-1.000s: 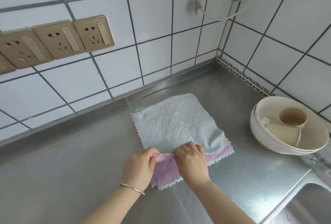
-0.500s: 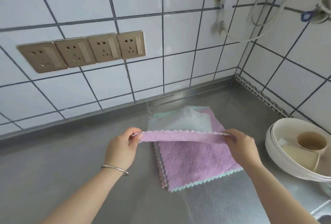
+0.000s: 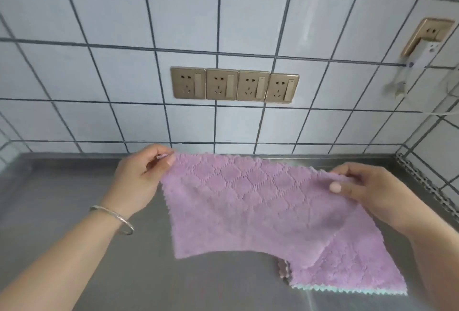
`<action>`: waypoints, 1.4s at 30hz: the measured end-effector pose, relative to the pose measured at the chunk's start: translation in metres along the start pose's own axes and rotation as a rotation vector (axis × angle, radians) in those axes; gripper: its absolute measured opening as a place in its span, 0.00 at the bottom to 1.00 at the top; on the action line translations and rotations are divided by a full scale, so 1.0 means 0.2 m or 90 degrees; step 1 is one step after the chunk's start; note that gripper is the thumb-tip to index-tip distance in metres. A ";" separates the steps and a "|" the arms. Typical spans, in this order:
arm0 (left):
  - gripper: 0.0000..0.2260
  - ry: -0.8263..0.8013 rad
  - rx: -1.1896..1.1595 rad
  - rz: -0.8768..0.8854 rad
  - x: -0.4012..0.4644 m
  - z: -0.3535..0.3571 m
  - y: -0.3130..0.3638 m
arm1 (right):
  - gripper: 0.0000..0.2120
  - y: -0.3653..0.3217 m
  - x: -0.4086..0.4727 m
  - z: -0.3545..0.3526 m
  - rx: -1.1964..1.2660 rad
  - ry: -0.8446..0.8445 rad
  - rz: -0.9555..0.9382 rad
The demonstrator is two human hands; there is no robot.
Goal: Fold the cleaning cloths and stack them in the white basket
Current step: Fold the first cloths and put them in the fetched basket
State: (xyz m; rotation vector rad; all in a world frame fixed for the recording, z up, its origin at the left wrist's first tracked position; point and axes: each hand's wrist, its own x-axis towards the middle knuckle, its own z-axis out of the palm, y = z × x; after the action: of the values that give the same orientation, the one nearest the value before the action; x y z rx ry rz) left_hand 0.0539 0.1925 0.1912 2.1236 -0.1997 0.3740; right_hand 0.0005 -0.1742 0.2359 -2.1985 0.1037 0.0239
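A purple cleaning cloth (image 3: 238,201) hangs spread in the air above the steel counter (image 3: 74,211). My left hand (image 3: 141,179) pinches its top left corner. My right hand (image 3: 365,189) pinches its top right corner. Below it on the counter lies a pile of cloths (image 3: 347,268): a purple one on top, with a green zigzag edge and a pink edge showing beneath. The hanging cloth covers most of the pile. No white basket is in view.
A tiled wall rises behind the counter, with a row of gold sockets (image 3: 234,85). At the right corner hangs a white plug (image 3: 417,62) in another socket, with a cable. Bare counter lies to the left.
Both hands have lifted the purple cloth off the pile and spread it higher and wider. The view has tilted up, and the white bowl with cups has left the frame.
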 end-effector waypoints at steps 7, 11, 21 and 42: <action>0.04 -0.026 0.102 -0.070 0.04 -0.47 -0.30 | 0.11 -0.28 0.21 0.47 0.128 -0.151 -0.013; 0.05 -0.090 0.159 -0.140 0.10 -0.63 -0.54 | 0.21 -0.34 0.31 0.79 0.165 -0.194 0.023; 0.06 0.039 0.095 -0.042 0.12 -1.05 -0.56 | 0.08 -0.63 0.26 1.03 0.276 0.051 -0.081; 0.02 -0.270 0.371 0.136 -0.96 -0.62 -1.47 | 0.22 0.28 -0.45 1.71 -0.333 -0.097 0.091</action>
State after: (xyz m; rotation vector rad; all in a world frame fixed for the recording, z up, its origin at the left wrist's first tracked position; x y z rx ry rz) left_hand -0.0672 0.4571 -0.0423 2.7535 -0.6286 0.0988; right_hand -0.0870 0.0749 -0.0061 -2.6953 0.1857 0.3319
